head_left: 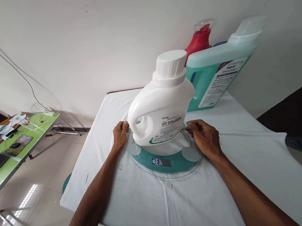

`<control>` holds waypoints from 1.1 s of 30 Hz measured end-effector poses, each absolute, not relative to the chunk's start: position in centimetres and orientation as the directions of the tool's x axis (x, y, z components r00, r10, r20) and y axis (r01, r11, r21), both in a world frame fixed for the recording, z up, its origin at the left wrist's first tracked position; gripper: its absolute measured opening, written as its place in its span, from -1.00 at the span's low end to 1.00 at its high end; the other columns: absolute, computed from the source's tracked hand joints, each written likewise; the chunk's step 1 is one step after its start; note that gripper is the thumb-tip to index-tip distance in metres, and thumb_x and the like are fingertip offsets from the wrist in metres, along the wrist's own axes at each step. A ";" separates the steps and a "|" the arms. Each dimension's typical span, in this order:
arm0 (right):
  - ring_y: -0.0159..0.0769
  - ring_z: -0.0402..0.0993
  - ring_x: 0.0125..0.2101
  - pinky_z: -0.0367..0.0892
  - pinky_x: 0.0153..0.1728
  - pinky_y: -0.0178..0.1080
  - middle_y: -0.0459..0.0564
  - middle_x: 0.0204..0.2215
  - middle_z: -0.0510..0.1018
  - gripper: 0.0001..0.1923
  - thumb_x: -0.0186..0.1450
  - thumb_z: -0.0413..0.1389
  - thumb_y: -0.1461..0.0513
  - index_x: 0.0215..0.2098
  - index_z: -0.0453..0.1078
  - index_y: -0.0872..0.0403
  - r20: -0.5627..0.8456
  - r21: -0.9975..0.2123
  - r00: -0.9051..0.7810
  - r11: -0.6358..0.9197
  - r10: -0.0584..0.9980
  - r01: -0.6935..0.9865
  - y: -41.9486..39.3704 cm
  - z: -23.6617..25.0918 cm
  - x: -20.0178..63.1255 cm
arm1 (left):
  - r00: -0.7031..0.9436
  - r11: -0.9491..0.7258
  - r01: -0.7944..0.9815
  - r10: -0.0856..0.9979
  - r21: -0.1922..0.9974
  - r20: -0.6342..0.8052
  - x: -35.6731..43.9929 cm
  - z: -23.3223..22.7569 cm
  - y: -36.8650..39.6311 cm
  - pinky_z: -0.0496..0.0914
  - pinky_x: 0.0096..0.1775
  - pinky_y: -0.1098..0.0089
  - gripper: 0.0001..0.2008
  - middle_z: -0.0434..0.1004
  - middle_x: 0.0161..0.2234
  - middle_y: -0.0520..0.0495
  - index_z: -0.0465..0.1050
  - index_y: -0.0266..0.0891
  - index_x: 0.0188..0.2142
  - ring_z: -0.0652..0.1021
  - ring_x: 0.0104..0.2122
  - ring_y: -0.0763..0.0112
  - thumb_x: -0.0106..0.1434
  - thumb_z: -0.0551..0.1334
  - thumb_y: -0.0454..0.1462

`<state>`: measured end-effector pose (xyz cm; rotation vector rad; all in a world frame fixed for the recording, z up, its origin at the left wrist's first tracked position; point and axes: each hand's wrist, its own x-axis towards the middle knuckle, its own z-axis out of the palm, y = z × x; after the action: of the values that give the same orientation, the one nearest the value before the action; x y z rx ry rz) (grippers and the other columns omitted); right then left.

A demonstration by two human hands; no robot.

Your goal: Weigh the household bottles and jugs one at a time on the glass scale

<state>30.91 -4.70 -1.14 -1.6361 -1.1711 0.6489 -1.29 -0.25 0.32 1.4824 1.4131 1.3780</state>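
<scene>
A white laundry detergent bottle (163, 104) with a white screw cap and a side handle stands on a round glass weighing scale (145, 159). The scale's small display (161, 162) is lit, its digits upside down from my side. At the scale's left edge, beside the bottle's handle, my left hand (120, 136) has its fingers closed on the rim. My right hand (206, 137) pinches the rim on the right, close to the bottle's base. Both hands keep off the bottle, and some fingertips are hidden behind the glass edge and the knuckles.
Behind the bottle stand a green-liquid jug (217, 73) with a clear cap and a red bottle (200, 41), near the wall. A white cloth (139, 204) covers the table. To the left is a green folding table (42, 120) with papers, a mouse and a laptop.
</scene>
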 end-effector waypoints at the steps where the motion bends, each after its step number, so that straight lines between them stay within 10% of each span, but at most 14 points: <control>1: -0.08 0.61 -0.32 0.45 -0.18 -0.07 -0.01 -0.40 0.67 -0.69 0.27 0.10 -0.09 -0.30 0.50 -0.08 0.116 -0.920 0.391 -0.050 0.913 0.390 -4.7 -1.2 30.9 | -0.138 -0.196 0.266 0.961 0.944 0.238 -1.3 0.3 -0.3 0.35 -0.27 0.35 -0.62 0.50 -0.45 0.01 0.44 -0.21 -0.42 0.43 -0.42 0.38 0.38 0.23 0.02; 33: -0.02 0.63 -0.31 0.48 -0.16 -0.01 -0.01 -0.41 0.69 -0.74 0.26 0.13 -0.06 -0.31 0.51 -0.11 0.130 -0.924 0.406 -0.038 0.905 0.382 -4.8 -1.2 30.8 | -0.109 -0.181 0.295 0.969 0.938 0.221 -1.7 -0.2 -0.1 0.38 -0.23 0.35 -0.76 0.56 -0.41 0.01 0.54 -0.22 -0.32 0.49 -0.37 0.36 0.32 0.27 -0.09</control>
<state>30.83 -4.77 -1.18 -1.6234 -1.1568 0.6297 -1.74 -0.10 -0.16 1.5104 1.4268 1.3206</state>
